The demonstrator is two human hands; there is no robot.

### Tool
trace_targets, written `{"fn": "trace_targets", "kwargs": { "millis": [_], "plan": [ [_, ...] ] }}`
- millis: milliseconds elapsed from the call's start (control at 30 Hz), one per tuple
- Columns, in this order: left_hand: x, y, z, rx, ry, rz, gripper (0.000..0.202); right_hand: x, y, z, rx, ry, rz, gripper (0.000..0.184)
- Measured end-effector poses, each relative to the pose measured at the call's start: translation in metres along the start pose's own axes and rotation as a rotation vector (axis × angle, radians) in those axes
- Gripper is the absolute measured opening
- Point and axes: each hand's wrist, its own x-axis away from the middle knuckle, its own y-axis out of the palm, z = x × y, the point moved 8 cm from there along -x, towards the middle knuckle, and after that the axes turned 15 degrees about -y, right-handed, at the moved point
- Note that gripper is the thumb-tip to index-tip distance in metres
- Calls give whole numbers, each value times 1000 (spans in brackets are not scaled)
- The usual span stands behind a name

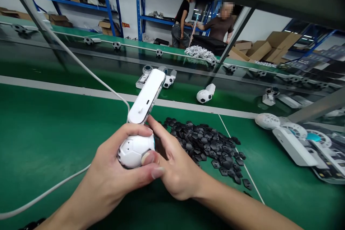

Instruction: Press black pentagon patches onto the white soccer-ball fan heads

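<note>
My left hand (pixel 115 172) wraps around a white ball-shaped shell (pixel 133 149) with moulded panel outlines, fixed to the end of a long white handheld unit (pixel 147 97) that points away from me. The tip of my right hand (pixel 175 165) presses against the ball's upper right side, close to the base of the unit. Whether that hand grips the ball is hidden. Just beyond my right hand lies a loose heap of black hexagonal and pentagonal patches (pixel 207 143) on the green mat (pixel 48 143).
A white cable (pixel 81 75) runs from the unit across the mat. Beyond a white strip, a green conveyor belt (pixel 107 61) carries white units and black-patched balls (pixel 204 95). More white parts (pixel 293 143) lie at right. Two co-workers (pixel 219 21) stand behind, among blue shelves (pixel 107 3) and cardboard boxes (pixel 269 48).
</note>
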Motion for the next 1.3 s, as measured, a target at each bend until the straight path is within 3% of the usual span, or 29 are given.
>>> {"fn": "trace_targets", "kwargs": {
  "millis": [167, 300, 400, 500, 567, 667, 700, 833, 1000, 1067, 1133, 1233, 1300],
  "plan": [
    [8, 3, 4, -67, 55, 17, 48, 0, 3, -5, 128, -56, -46, 68],
    [10, 3, 5, -87, 103, 41, 44, 4, 3, -10, 263, -120, -66, 72],
    [7, 0, 7, -81, 128, 49, 45, 2, -2, -6, 289, -59, -84, 70],
    [2, -5, 19, -80, 239, 13, 43, -8, -16, 0, 333, 75, -152, 61],
    [-2, -10, 26, -35, 276, -4, 59, -14, -37, 2, 554, 163, -192, 47],
    [-11, -16, 28, 45, 211, -31, 103, -14, -73, 3, 885, 270, -210, 31],
    [-14, -15, 27, 71, 174, -66, 103, -11, -80, 6, 929, 306, -239, 24],
    [-21, -9, 14, 225, 13, -206, 53, 9, -84, 19, 990, 444, -422, 7],
    [-22, -3, 4, 245, -53, -307, 51, 10, -78, 17, 1021, 425, -454, 13],
    [-21, 1, 0, 196, -75, -345, 54, 4, -75, 11, 993, 388, -408, 12],
    [-21, 4, -4, 156, -105, -368, 59, -6, -71, -4, 967, 253, -269, 8],
    [-21, 6, -10, 120, -131, -388, 60, -14, -54, -48, 928, -263, -27, 7],
    [-21, 8, -11, 73, -111, -393, 60, -6, -33, -68, 944, -627, -37, 12]
  ]
}}
